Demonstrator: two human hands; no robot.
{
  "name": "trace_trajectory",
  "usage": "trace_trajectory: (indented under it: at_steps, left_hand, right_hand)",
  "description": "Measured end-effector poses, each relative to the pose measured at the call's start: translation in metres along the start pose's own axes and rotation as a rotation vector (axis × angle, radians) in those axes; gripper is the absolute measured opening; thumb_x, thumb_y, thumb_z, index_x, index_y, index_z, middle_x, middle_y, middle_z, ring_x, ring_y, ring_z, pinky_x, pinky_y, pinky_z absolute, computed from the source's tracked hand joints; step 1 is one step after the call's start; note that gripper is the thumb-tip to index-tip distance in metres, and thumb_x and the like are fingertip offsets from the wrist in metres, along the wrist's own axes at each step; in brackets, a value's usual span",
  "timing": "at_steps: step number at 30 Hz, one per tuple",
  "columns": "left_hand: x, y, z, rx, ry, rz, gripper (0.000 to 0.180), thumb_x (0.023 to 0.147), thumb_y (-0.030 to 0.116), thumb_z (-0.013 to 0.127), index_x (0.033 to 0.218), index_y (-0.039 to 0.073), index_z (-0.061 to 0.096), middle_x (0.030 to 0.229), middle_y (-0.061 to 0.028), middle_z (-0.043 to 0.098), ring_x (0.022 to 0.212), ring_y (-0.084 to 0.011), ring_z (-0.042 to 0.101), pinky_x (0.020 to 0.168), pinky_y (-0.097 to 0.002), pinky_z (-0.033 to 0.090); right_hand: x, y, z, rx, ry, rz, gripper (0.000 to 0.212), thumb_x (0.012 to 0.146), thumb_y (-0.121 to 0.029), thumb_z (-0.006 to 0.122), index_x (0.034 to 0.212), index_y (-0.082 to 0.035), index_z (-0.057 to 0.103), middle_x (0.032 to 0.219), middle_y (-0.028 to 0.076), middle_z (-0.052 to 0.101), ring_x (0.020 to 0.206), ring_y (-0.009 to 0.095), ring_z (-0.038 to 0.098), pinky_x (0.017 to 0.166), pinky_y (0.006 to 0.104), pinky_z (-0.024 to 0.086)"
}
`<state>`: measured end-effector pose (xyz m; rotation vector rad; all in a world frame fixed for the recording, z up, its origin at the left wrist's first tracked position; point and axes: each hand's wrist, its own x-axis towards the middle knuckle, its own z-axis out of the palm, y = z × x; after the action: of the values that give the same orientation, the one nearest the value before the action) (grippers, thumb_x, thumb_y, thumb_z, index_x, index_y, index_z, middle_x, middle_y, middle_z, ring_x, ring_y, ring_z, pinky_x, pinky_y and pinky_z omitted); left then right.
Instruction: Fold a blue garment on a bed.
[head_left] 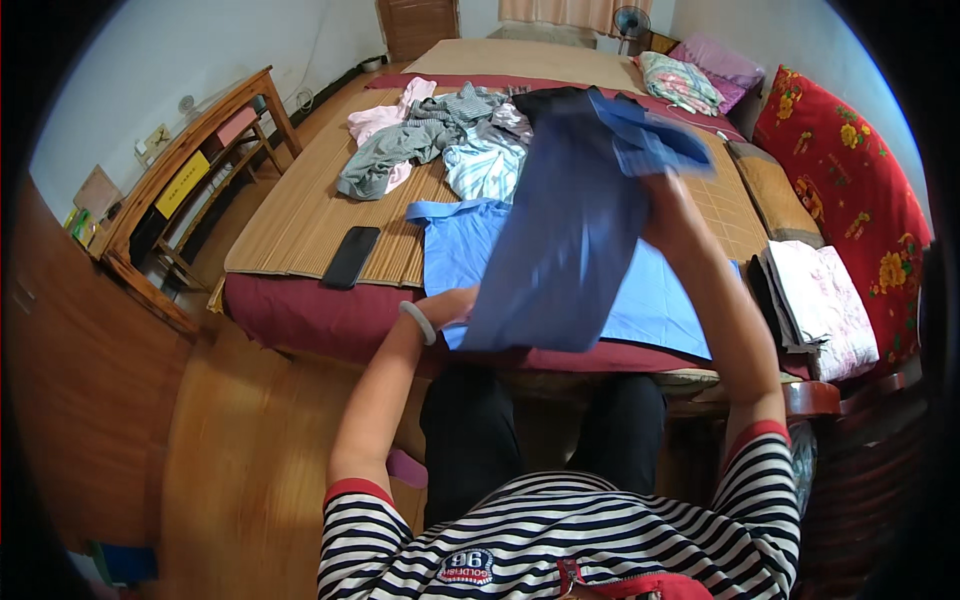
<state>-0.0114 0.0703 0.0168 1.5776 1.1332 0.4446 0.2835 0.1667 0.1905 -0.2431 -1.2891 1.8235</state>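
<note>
A blue shirt (565,230) is lifted off the bed edge in front of me, its raised part blurred by motion. My right hand (662,190) is up high and closed on the bunched cloth near its top. More light blue cloth (660,310) lies spread flat beneath, with a narrow band sticking out at its left. My left hand (458,303), below a white bracelet (418,323) on the wrist, is low at the left edge of the blue cloth. The cloth hides its fingers, so I cannot see its grip.
A black phone (351,256) lies on the mat left of the cloth. Beyond are rumpled grey clothes (400,150) and a dark garment (555,100). Folded white clothes (815,300) are stacked at the right, beside a red floral cushion (840,170). A wooden bench (190,190) stands left.
</note>
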Motion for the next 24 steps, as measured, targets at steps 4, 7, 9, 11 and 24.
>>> trace_trajectory:
  at_steps: [4,7,9,11,24]
  left_hand:
    - [0.0,-0.025,-0.038,-0.211,0.176,0.151,0.063,0.104,0.049,0.043,0.149,0.006,0.038,0.141,-0.0148,0.053,0.13,-0.0249,0.052,0.106,-0.039,0.044]
    - [0.011,-0.007,-0.04,-1.011,0.243,-0.036,0.044,0.102,0.046,0.052,0.115,0.007,0.067,0.109,-0.0099,0.069,0.097,-0.0201,0.065,0.085,-0.0332,0.051]
    - [0.006,-0.028,-0.05,-0.319,0.426,-0.258,0.04,0.098,0.042,0.061,0.112,0.004,0.066,0.094,-0.0012,0.066,0.086,-0.0108,0.06,0.077,-0.0276,0.048]
    - [0.012,-0.029,-0.037,-0.306,0.473,-0.018,0.028,0.095,0.033,0.068,0.087,0.007,0.064,0.071,0.0072,0.049,0.066,-0.0033,0.042,0.058,-0.0237,0.036]
    - [0.055,-0.074,-0.024,0.018,0.952,0.07,0.028,0.096,0.023,0.066,0.08,0.001,0.059,0.059,0.0019,0.044,0.055,-0.0053,0.038,0.049,-0.029,0.033]
  right_hand:
    - [0.139,-0.007,-0.053,-0.04,0.352,0.059,0.034,0.094,-0.026,0.068,0.119,-0.004,0.061,0.106,0.01,0.069,0.091,0.022,0.069,0.082,0.0396,0.058]
    - [0.189,-0.001,-0.149,-0.075,0.44,0.078,0.029,0.094,-0.028,0.067,0.113,-0.006,0.064,0.1,0.008,0.071,0.086,0.022,0.07,0.08,0.0396,0.058]
    - [0.201,0.026,-0.184,-0.089,0.488,0.118,0.028,0.094,-0.03,0.068,0.11,-0.007,0.065,0.098,0.007,0.071,0.083,0.022,0.07,0.079,0.039,0.058]
    - [0.196,0.056,-0.213,-0.155,0.582,0.142,0.024,0.096,-0.031,0.065,0.106,-0.008,0.067,0.093,0.006,0.071,0.082,0.02,0.07,0.077,0.0381,0.058]
    - [0.177,0.103,-0.279,-0.742,0.785,0.368,0.05,0.083,-0.043,0.073,0.104,0.001,0.066,0.101,0.012,0.068,0.092,0.025,0.069,0.077,0.039,0.056]
